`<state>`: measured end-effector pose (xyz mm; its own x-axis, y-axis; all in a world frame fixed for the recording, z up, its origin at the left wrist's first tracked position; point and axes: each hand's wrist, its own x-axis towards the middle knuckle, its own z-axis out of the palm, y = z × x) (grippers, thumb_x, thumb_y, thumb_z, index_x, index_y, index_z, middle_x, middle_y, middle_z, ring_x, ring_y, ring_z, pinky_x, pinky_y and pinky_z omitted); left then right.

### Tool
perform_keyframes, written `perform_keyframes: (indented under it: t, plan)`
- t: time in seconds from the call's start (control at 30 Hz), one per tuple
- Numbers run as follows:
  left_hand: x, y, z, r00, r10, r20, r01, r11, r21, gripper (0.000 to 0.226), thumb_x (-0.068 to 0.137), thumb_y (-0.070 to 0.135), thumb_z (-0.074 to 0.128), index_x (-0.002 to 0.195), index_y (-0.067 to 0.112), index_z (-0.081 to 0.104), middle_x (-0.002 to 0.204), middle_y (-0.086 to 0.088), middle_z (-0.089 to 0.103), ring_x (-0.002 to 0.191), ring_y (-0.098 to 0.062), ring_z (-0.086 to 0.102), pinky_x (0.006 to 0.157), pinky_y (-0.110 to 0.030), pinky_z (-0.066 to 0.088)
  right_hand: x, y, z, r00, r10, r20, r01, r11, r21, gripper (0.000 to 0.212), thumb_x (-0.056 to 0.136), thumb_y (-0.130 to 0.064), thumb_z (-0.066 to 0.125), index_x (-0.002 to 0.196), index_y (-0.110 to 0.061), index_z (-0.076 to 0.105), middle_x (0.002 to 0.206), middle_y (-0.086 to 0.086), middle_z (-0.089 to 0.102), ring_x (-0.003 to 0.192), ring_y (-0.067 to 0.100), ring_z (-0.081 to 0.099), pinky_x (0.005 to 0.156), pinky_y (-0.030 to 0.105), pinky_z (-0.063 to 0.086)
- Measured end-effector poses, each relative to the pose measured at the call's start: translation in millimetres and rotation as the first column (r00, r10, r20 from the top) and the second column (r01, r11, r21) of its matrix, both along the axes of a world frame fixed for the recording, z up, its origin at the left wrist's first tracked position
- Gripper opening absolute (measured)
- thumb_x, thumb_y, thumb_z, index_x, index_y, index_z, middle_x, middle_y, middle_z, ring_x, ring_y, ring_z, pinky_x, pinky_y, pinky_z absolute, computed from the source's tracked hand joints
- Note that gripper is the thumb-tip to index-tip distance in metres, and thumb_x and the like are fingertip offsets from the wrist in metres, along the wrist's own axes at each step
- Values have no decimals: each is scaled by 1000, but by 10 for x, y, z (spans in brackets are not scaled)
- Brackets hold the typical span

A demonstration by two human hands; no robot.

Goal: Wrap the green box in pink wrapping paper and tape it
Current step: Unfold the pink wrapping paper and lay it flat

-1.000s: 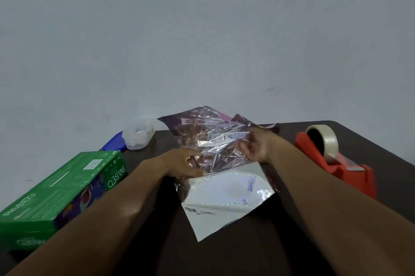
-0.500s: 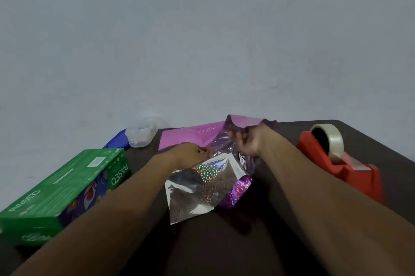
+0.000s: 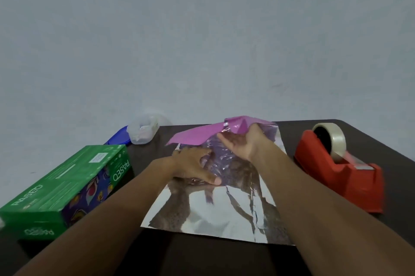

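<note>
Paper now unfolded flat under my hands | left hand presses, fingers spread | right hand lifts far flap | green box waits left.

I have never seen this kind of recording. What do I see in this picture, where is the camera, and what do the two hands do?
There is no machine here. A person wears a camera on the head, so it looks forward and down at their own two arms. On the dark table lies a sheet of shiny wrapping paper, silver on the side facing up and pink on the other. The left hand presses flat on the sheet. The right hand, palm up, lifts the far pink edge. The green box waits at the left, not yet wrapped. At the right stands a red tape dispenser. A small clear container stands at the back.
</note>
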<state>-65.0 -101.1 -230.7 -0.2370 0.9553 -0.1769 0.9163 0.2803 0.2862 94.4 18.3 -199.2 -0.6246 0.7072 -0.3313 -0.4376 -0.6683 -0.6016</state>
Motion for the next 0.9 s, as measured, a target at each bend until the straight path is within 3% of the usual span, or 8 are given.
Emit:
perform_keyframes:
  t: [0.1,0.2,0.33,0.43,0.53,0.6,0.67,0.9]
  plan:
    - [38,5,-61,996,-4,-93,6,1000,21,130,39,105,55,151,44,27,161,11,29,152,-21,21,121,-58,14,-37,-119,-163,997,62,54,-62,998,5,38,106,-15,31,130,4,53,109,27,69,103,41,67,80,53,60]
    - [73,-74,-103,992,29,-120,-38,997,-73,140,47,107,43,162,36,4,171,8,0,157,-20,-3,123,-58,-2,58,-20,-322,998,67,4,-67,997,-39,43,108,-28,29,129,2,51,113,27,69,108,42,65,95,56,53]
    - [88,-100,-123,980,69,-188,-92,989,-115,150,39,112,25,162,30,-2,171,3,-7,157,-23,-9,121,-65,-3,172,265,-329,997,-76,-22,74,994,-80,45,106,-39,42,130,-2,52,113,23,69,102,39,69,82,53,60]
    - [67,-139,-110,978,83,-193,-112,983,-145,143,47,111,22,162,29,-2,171,1,-6,157,-27,-7,117,-70,-5,197,398,-301,930,-247,273,185,955,233,30,104,-20,43,128,-5,54,113,9,65,95,27,67,76,43,61]
    - [83,-163,1,972,135,-190,-148,987,-59,109,70,101,10,147,31,45,160,-1,40,151,-32,27,114,-73,-2,201,392,-341,679,-437,590,-204,660,723,22,96,-13,50,112,-16,65,105,6,70,85,22,69,75,39,61]
    - [101,-147,69,962,189,-197,-176,981,84,84,89,84,8,107,30,70,114,6,72,123,-24,57,114,-68,5,257,264,-315,589,-503,633,-532,347,772,22,94,-11,58,111,-20,66,108,2,69,92,22,66,80,35,57]
    - [101,-149,93,936,210,-281,-161,969,186,60,101,66,24,93,25,67,90,6,71,100,-20,63,109,-59,21,294,184,-318,504,-565,653,-733,121,670,41,91,-19,64,132,-22,58,123,1,65,111,25,62,95,38,52]
    - [40,-167,79,887,163,-432,-78,975,208,28,96,49,47,104,31,67,109,6,66,106,-22,59,94,-45,32,251,241,-161,301,-687,662,-847,127,516,58,100,-35,41,152,-23,18,124,11,61,106,33,63,88,42,49]
